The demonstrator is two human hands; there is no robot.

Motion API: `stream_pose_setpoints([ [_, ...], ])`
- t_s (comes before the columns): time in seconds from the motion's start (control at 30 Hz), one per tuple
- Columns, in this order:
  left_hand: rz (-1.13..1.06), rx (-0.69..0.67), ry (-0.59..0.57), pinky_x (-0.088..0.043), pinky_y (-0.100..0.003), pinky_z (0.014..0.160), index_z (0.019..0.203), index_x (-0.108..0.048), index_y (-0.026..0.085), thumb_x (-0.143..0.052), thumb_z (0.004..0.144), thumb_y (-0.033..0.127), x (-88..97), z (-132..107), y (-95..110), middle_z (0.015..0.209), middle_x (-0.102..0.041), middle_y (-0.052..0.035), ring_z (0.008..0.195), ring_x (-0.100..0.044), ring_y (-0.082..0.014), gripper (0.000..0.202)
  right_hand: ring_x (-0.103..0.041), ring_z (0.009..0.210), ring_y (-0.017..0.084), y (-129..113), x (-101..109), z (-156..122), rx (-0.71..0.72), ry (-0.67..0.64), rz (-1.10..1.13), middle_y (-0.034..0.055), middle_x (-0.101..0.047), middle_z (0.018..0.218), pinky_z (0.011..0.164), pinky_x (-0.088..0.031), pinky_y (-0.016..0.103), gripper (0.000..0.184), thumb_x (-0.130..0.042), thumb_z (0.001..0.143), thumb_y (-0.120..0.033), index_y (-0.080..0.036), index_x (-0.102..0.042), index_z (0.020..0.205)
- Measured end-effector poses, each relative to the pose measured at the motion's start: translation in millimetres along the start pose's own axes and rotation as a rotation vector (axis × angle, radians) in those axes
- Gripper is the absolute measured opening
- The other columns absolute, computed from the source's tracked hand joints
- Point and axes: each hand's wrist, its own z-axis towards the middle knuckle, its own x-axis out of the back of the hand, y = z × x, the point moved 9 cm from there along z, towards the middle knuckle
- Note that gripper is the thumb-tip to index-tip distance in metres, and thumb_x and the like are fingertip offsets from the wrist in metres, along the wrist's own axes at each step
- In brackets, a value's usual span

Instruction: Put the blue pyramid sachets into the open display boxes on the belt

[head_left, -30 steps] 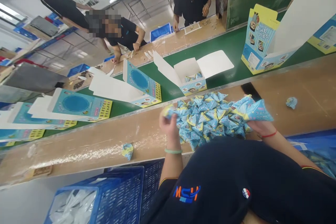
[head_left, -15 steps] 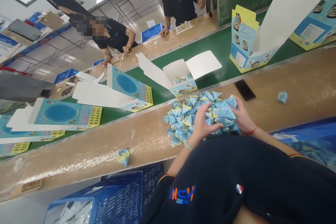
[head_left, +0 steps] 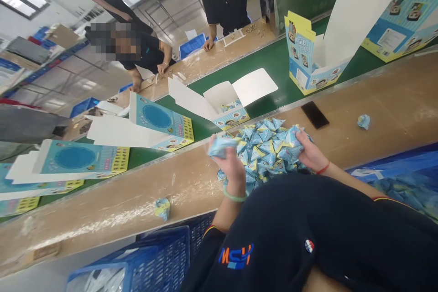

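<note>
My left hand (head_left: 233,168), with a green band at the wrist, is closed around a small blue packet (head_left: 222,146) at the left edge of the pile. On the right side, my right hand (head_left: 312,151), a red string at its wrist, grips another blue and pink packet (head_left: 293,138). Between and under both hands lies a heap of pyramid-shaped blue and yellow packets (head_left: 263,143) on the brown bench. Just beyond the heap, an open box (head_left: 231,119) with similar packets inside stands on the green belt.
More open boxes (head_left: 155,121) line the belt to the left, and a tall open box (head_left: 320,80) stands right. A black phone (head_left: 315,115) and single packets (head_left: 363,122) lie on the bench. Blue crates (head_left: 160,251) sit below. Two co-workers sit opposite; another person stands behind.
My left hand has moved left from over the heap and now holds a packet. My right hand stays at the heap's right side with its packet. The view has shifted slightly.
</note>
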Motion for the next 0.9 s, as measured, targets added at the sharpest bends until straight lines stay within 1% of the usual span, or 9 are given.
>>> stream_pose_setpoints([
  [0.1, 0.198, -0.277, 0.148, -0.053, -0.037, 0.102, 0.123, -0.060, 0.022, -0.073, 0.085, 0.053, 44.3, 15.7, 31.6, 0.122, -0.060, -0.0074, 0.111, -0.063, -0.0219, 0.050, -0.071, 0.099, 0.016, -18.7, 16.6, 4.4, 0.070, 0.033, -0.013, -0.0072, -0.073, 0.100, 0.087, -0.064, 0.032, 0.041, -0.088, 0.073, -0.053, -0.036, -0.064, 0.102],
  [0.17, 0.280, -0.343, 0.173, -0.053, -0.038, 0.102, 0.123, -0.060, 0.021, -0.075, 0.084, 0.051, 61.4, 18.7, 35.9, 0.123, -0.060, -0.0082, 0.112, -0.063, -0.0230, 0.052, -0.071, 0.100, 0.016, -28.1, 25.3, 6.4, 0.100, 0.047, -0.033, -0.0071, -0.073, 0.101, 0.087, -0.063, 0.032, 0.041, -0.086, 0.075, -0.053, -0.037, -0.064, 0.105],
  [0.33, 0.484, -0.186, -0.053, -0.053, -0.040, 0.099, 0.128, -0.060, 0.020, -0.076, 0.081, 0.047, 58.5, 6.4, -13.3, 0.122, -0.063, -0.0117, 0.110, -0.065, -0.0258, 0.057, -0.071, 0.103, 0.018, -34.2, 26.8, 8.2, 0.120, 0.037, -0.059, -0.0063, -0.072, 0.103, 0.085, -0.064, 0.034, 0.043, -0.085, 0.076, -0.055, -0.039, -0.063, 0.109],
  [0.43, 0.595, -0.017, -0.313, -0.052, -0.046, 0.098, 0.125, -0.063, 0.019, -0.077, 0.078, 0.051, 38.0, -13.0, -59.4, 0.119, -0.064, -0.0141, 0.108, -0.065, -0.0295, 0.059, -0.071, 0.101, 0.017, -28.9, 22.3, 7.7, 0.116, 0.037, -0.064, -0.0067, -0.073, 0.104, 0.086, -0.063, 0.033, 0.044, -0.086, 0.074, -0.054, -0.040, -0.063, 0.109],
  [0.5, 0.662, 0.001, -0.352, -0.047, -0.053, 0.106, 0.127, -0.061, 0.019, -0.080, 0.074, 0.052, 27.9, -23.4, -70.8, 0.128, -0.060, -0.0177, 0.121, -0.058, -0.0350, 0.066, -0.070, 0.102, 0.017, -24.4, 19.3, 6.4, 0.115, 0.039, -0.091, -0.0067, -0.073, 0.105, 0.088, -0.063, 0.033, 0.044, -0.086, 0.075, -0.053, -0.040, -0.064, 0.111],
  [0.6, 0.620, -0.066, -0.398, -0.044, -0.053, 0.109, 0.130, -0.060, 0.021, -0.080, 0.074, 0.051, -5.4, -38.3, -60.1, 0.137, -0.055, -0.0174, 0.132, -0.051, -0.0361, 0.066, -0.070, 0.105, 0.019, -18.6, 15.5, 2.7, 0.114, 0.064, -0.163, -0.0058, -0.073, 0.106, 0.093, -0.061, 0.035, 0.049, -0.086, 0.073, -0.054, -0.040, -0.063, 0.114],
  [0.77, 0.297, 0.089, -0.809, -0.054, -0.034, 0.076, 0.121, -0.066, 0.022, -0.079, 0.078, 0.044, -101.5, -82.1, -47.3, 0.103, -0.068, -0.0073, 0.079, -0.062, -0.0189, 0.050, -0.060, 0.128, 0.025, -21.7, -0.7, -6.6, 0.260, 0.038, -0.445, 0.0006, -0.067, 0.131, 0.116, -0.046, 0.044, 0.064, -0.086, 0.072, -0.055, -0.035, -0.061, 0.126],
  [0.83, 0.248, 0.163, -0.850, -0.050, -0.030, 0.067, 0.108, -0.070, 0.020, -0.085, 0.073, 0.042, -117.9, -86.8, -49.5, 0.090, -0.067, -0.0039, 0.071, -0.059, -0.0160, 0.044, -0.055, 0.135, 0.026, -23.0, -0.6, -7.4, 0.336, 0.030, -0.542, 0.0035, -0.063, 0.138, 0.121, -0.040, 0.045, 0.064, -0.081, 0.076, -0.061, -0.032, -0.060, 0.130],
  [0.9, 0.167, 0.240, -0.787, -0.048, -0.027, 0.064, 0.094, -0.070, 0.019, -0.087, 0.069, 0.043, -115.2, -75.7, -54.2, 0.084, -0.066, -0.0027, 0.071, -0.059, -0.0153, 0.039, -0.056, 0.135, 0.026, -21.1, 10.8, -2.3, 0.361, 0.062, -0.552, 0.0057, -0.063, 0.138, 0.119, -0.043, 0.047, 0.064, -0.070, 0.084, -0.068, -0.032, -0.056, 0.135],
])
